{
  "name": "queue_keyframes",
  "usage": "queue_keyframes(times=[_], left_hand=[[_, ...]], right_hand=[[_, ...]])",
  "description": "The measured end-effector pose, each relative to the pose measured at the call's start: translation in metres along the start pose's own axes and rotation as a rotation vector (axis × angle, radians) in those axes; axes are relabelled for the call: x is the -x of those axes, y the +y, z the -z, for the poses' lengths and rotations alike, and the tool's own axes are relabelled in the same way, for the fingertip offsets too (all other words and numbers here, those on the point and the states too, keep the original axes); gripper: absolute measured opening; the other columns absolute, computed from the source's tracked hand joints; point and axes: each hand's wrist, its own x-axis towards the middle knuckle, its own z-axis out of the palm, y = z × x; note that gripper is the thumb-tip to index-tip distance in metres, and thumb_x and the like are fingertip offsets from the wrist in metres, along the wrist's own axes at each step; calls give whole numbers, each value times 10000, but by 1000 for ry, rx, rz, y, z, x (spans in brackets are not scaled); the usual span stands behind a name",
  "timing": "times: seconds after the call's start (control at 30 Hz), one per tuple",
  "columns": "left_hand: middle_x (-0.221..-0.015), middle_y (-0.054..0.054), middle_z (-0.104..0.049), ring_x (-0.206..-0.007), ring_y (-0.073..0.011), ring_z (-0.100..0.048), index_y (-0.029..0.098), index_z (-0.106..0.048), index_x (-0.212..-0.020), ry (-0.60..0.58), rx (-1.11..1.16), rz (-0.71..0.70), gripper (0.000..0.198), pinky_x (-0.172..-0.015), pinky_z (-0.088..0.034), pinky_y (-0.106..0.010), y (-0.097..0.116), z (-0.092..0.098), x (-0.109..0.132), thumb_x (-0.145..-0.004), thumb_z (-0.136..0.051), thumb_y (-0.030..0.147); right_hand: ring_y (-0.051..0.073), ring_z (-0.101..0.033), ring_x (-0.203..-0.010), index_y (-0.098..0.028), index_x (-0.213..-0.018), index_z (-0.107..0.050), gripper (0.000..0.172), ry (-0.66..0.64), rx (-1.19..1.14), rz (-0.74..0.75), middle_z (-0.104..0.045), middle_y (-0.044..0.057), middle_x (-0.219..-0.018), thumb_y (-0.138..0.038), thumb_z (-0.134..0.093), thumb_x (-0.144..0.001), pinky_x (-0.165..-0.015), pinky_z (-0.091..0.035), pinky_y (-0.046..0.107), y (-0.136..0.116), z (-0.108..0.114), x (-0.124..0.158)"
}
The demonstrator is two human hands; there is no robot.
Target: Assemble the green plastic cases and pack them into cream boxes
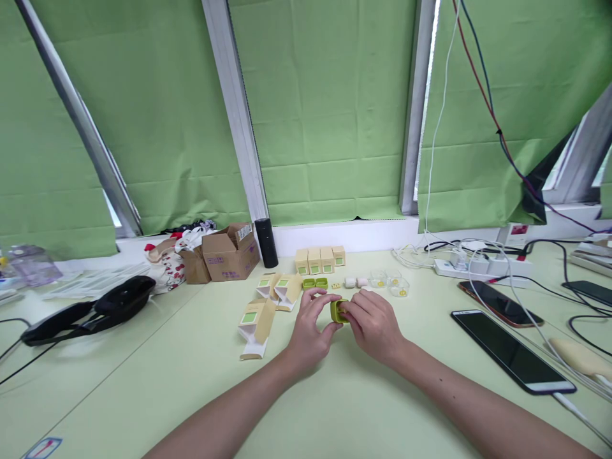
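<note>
"Where's the small green case (335,312)?"

"Right at the fingertips, between the two hands. The left hand's (306,331) fingers pinch it, thumb below and fingertips above. The right hand's (377,326) fingers are bunched against its right side; whether they pinch anything, I can't tell."

"And the pose?"

"Both hands reach forward over the bench (373,414), forearms slanting in toward each other, the back of the right hand facing up."

"What's around the fingers?"

"Just beyond them, more green cases (308,284) and two pale rounded pieces (350,282); off to their right, clear containers (399,289). Opened cartons (262,315) lie to their left, and upright boxes (313,258) stand farther beyond."
</note>
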Motion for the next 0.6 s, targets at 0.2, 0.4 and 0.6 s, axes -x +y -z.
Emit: queue_keyframes(times=[0.2,0.4,0.6], left_hand=[[-1255,-97,-572,-1287,-304,-535,292,-693,-1227,-7,0,2,500,-1107,-473,-497,-2,0,0,-788,-735,57],[-1251,-91,-566,-1284,-293,-537,297,-689,-1239,-20,5,3,509,-1102,-479,-476,-3,0,1,-795,-733,50],[-1260,-95,-560,-1292,-297,-532,288,-695,-1233,-18,16,7,507,-1106,-476,-487,-3,0,1,-790,-728,43]], right_hand=[[187,-455,-683,-189,-930,-670,208,-8,-39,-14,-599,35,-724,-111,-498,-1014,-639,-311,337,2,-3,2],[184,-459,-687,-183,-932,-671,189,-13,-60,-3,-604,33,-733,-111,-515,-1011,-643,-319,327,4,-6,4],[178,-444,-677,-177,-904,-659,193,14,-83,6,-599,27,-726,-91,-516,-1001,-632,-316,321,4,-7,4]])
